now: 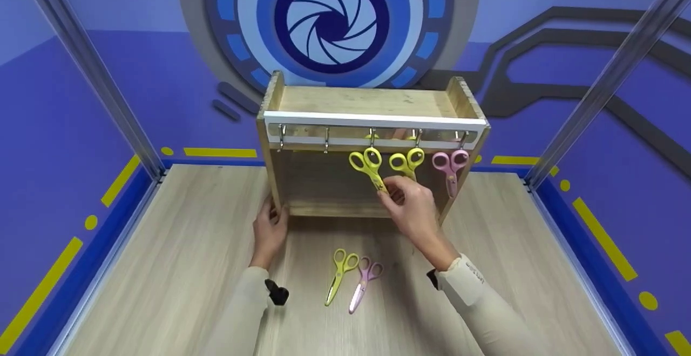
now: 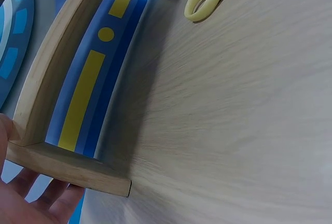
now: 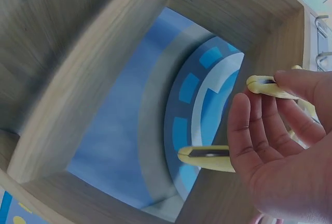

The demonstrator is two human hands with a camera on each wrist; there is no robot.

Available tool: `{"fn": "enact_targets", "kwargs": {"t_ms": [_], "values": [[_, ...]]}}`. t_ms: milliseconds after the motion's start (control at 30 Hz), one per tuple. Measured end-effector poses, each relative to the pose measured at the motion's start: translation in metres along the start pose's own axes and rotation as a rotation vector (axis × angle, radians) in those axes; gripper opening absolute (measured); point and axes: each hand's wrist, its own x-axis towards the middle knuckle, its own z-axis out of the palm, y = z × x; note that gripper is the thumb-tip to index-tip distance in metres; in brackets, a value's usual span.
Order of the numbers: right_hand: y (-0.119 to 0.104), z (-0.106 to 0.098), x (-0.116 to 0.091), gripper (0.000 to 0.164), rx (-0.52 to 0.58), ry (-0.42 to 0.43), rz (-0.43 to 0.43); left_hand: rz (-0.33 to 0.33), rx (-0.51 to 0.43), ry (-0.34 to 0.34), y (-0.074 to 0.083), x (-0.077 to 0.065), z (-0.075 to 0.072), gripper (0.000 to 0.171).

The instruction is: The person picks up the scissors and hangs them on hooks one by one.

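Observation:
My right hand (image 1: 413, 207) pinches the blade end of yellow scissors (image 1: 373, 171) between thumb and fingers; one of their finger rings is at the middle hook (image 1: 372, 135). Close beside that hand hang other yellow scissors (image 1: 408, 168), their blades partly hidden behind it in the head view. Pink scissors (image 1: 452, 176) hang from the rightmost hook. At the lower left corner of the wooden shelf (image 1: 367, 101), my left hand (image 1: 270, 234) grips the side board (image 2: 78, 169), fingers wrapped behind it.
On the table (image 1: 205, 269) in front of the shelf lie yellow scissors (image 1: 338, 276) and pink scissors (image 1: 363, 280), side by side. Two bare hooks (image 1: 326, 140) are at the left of the white rail (image 1: 302, 120). Blue printed walls (image 1: 135, 75) stand behind and at both sides.

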Motion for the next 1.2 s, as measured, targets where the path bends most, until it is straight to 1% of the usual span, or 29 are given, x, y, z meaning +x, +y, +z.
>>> {"fn": "enact_targets", "kwargs": {"t_ms": [167,400,600,833,1200], "values": [[0.002,0.007,0.000,0.015,0.024,-0.001,0.027,-0.016,-0.005,-0.002,0.000,0.001,0.000,0.055],[0.005,0.016,-0.001,0.013,-0.011,-0.002,0.051,-0.005,-0.005,-0.001,-0.001,0.001,0.001,0.054],[0.009,0.022,-0.001,0.012,-0.029,-0.010,0.066,-0.023,-0.015,-0.006,0.000,-0.001,0.000,0.052],[0.011,0.025,0.000,0.012,-0.039,-0.015,0.078,-0.021,0.005,0.002,0.001,-0.001,0.000,0.049],[0.011,0.025,0.001,0.013,-0.038,-0.042,0.114,-0.032,-0.004,-0.006,0.001,-0.001,0.000,0.051]]}}
